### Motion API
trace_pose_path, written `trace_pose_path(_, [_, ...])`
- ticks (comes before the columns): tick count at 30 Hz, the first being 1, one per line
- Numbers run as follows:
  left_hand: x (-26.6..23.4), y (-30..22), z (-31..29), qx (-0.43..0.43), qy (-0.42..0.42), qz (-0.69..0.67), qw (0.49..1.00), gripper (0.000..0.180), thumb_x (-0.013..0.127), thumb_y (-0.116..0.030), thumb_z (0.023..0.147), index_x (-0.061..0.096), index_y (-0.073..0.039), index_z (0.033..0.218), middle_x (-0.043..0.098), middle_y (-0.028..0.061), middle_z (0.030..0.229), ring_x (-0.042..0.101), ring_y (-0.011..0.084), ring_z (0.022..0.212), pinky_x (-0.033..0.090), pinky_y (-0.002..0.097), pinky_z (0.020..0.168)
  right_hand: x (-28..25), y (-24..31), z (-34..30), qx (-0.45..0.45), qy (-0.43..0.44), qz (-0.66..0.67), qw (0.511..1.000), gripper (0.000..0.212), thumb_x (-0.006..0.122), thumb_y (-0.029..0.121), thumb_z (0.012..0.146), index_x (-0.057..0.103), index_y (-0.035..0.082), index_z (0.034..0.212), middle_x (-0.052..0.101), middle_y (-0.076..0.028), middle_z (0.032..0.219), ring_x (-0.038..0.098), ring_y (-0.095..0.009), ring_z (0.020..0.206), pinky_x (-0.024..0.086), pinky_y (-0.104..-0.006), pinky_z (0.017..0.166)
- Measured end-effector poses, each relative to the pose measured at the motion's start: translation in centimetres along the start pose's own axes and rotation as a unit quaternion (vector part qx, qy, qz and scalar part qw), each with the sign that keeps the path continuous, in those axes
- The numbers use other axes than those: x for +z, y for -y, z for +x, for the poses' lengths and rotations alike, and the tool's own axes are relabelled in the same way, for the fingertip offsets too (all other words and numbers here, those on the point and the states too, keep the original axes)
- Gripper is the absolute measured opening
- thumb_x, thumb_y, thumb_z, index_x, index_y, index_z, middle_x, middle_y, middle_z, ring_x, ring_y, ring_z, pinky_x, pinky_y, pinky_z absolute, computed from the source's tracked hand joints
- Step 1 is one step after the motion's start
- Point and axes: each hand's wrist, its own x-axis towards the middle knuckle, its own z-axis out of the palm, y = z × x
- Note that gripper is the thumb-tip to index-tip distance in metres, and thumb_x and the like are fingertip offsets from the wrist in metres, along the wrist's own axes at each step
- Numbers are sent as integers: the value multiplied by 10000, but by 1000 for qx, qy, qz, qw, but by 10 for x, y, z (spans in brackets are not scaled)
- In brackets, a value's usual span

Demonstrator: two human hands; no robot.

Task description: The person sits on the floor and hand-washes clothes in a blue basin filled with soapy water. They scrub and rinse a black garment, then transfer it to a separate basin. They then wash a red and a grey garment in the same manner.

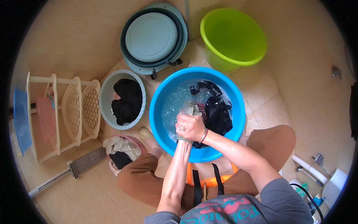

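Note:
Both my hands are closed together over the blue basin. My left hand and my right hand grip a greyish-white wet cloth between them. Most of that cloth is hidden by my fingers. Just beyond it a bit of dark red cloth shows. Black wet clothes lie in the sudsy water, mainly on the basin's right side. A band circles each wrist.
Left of the basin stands a pale tub with black clothes; nearer is a pink basin of laundry. A folded grey-blue basin and green bucket stand behind. A cream rack and flat mop lie left. An orange stool is below me.

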Motion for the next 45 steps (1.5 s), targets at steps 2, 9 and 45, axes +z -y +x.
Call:
trace_pose_path(2, [-1, 0, -7, 34, -7, 27, 999, 400, 449, -359, 988, 548, -51, 1224, 617, 106, 1189, 603, 232, 1064, 489, 378, 937, -11, -6, 2, -47, 19, -90, 995, 180, 619, 207, 773, 570, 120, 623, 557, -61, 654, 607, -271, 583, 483, -388, 491])
trace_pose_path(9, [26, -10, -42, -10, 67, 130, 989, 406, 424, -371, 995, 519, -66, 1245, 579, 101, 1253, 582, 254, 1113, 460, 411, 968, -47, -60, -28, 402, 28, 9, 915, 287, 619, 321, 850, 665, 63, 733, 666, -117, 724, 653, -278, 678, 496, -403, 628])
trace_pose_path(45, [62, -81, -103, -76, 240, 172, 952, 560, 478, -578, 913, 602, -56, 1073, 671, 114, 1055, 641, 232, 971, 516, 382, 843, -97, 71, -19, 25, 78, 168, 982, 248, 681, 182, 810, 588, 55, 1001, 615, -71, 929, 639, -195, 784, 531, -334, 704])
